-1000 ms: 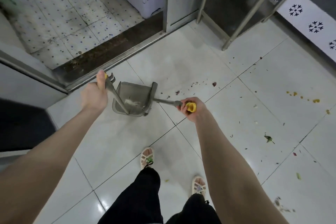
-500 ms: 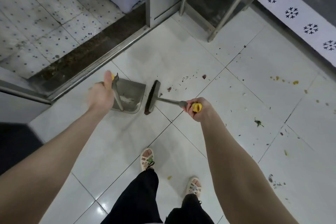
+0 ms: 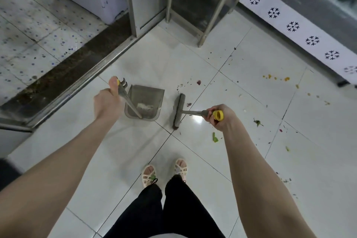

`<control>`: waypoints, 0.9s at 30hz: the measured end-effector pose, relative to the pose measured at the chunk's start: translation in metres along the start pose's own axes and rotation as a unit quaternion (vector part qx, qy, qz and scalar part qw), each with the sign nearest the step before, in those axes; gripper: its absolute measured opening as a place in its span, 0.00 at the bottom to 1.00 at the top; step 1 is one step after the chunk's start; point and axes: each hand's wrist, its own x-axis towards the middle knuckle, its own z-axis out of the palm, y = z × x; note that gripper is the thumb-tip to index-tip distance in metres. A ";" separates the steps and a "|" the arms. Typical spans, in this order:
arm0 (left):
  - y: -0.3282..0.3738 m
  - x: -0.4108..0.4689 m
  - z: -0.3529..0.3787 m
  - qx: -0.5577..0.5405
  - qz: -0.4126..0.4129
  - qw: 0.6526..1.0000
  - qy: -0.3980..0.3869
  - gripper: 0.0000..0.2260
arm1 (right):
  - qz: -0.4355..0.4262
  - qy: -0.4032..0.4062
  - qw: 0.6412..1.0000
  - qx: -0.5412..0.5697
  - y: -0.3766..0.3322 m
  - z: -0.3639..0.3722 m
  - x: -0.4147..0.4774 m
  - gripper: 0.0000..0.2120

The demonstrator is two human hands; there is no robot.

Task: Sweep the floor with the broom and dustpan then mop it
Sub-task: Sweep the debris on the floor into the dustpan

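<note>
On floor (image 3: 193, 170): 1 dustpan (image 3: 144, 102), 1 broom (image 3: 178, 111).

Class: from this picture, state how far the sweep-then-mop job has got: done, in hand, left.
Done: a little debris lies in the dustpan. In hand: the left hand holds the dustpan's handle, the right hand the broom, head on the floor. Left: yellow bits and green scraps litter it; no mop is in view.

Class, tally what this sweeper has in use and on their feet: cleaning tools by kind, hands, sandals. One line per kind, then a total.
Broom: 1
Dustpan: 1
Hands: 2, left hand and right hand
Sandals: 2
Total: 6
</note>
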 end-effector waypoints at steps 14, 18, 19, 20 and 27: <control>0.055 0.042 -0.024 0.020 -0.006 0.998 0.052 0.33 | 0.043 -0.141 0.989 0.033 -0.038 0.065 0.034 0.06; 0.069 0.059 -0.025 0.021 -0.034 0.997 0.068 0.38 | 0.067 -0.167 0.982 0.059 -0.047 0.092 0.049 0.08; 0.071 0.064 -0.025 0.023 -0.035 0.997 0.067 0.38 | 0.070 -0.170 0.981 0.064 -0.049 0.098 0.053 0.08; 0.072 0.069 -0.025 0.026 -0.037 0.997 0.064 0.38 | 0.071 -0.170 0.981 0.066 -0.051 0.104 0.056 0.08; 0.086 0.096 -0.007 0.063 -0.037 0.996 0.045 0.32 | 0.087 -0.132 0.986 0.056 -0.073 0.118 0.082 0.08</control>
